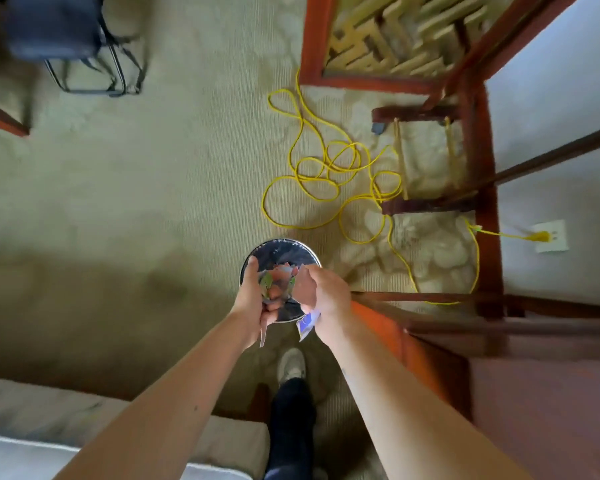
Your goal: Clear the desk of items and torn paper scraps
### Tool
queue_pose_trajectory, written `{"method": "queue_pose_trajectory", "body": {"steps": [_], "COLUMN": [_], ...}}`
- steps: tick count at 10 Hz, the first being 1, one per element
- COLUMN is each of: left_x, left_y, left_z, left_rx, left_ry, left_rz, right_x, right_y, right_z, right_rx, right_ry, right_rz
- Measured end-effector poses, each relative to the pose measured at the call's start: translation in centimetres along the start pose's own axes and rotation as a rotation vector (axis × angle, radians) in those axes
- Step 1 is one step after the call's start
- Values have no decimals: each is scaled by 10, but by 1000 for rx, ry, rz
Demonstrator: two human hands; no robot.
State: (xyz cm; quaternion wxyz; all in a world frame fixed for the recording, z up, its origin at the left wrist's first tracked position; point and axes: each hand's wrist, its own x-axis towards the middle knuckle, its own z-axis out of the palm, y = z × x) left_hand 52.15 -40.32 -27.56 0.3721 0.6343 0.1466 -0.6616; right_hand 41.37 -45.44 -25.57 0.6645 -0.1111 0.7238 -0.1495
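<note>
While above the bin (280,242), the scraps (277,283) sit bunched between left grip (253,299) and right grip (328,293), both clamped round them; a blue piece (307,323) sticks out under the right grip.

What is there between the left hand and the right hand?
In the head view, a bunch of torn paper scraps lies there, gripped from both sides by the left hand and right hand, above the bin.

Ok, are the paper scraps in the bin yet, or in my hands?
In your hands. The left hand and right hand grip the paper scraps bunched between them, above the bin, not yet dropped in.
</note>
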Motion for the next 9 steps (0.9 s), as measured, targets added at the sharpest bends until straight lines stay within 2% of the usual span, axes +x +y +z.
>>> {"method": "queue_pose_trajectory", "body": {"steps": [2,4,5,6,7,8,9], "left_x": [123,190,206,209,198,181,161], "left_y": [-17,-35,-43,-44,-42,-40,-41], "left_z": [-23,-28,-30,-32,-33,-29,-26], "left_rx": [-173,-169,-183,-206,-165,-133,-95], "left_ry": [66,98,132,131,140,167,192], "left_rz": [-92,-140,-152,-193,-213,-198,-153], "right_x": [123,188,202,196,183,170,152], "right_y": [39,73,81,76,69,70,76], "right_z": [25,44,46,45,37,28,22], "right_rx": [39,51,-24,2,18,43,53], "right_ry": [11,81,39,-47,-4,-40,-25], "right_rz": [118,146,160,219,256,260,201]}}
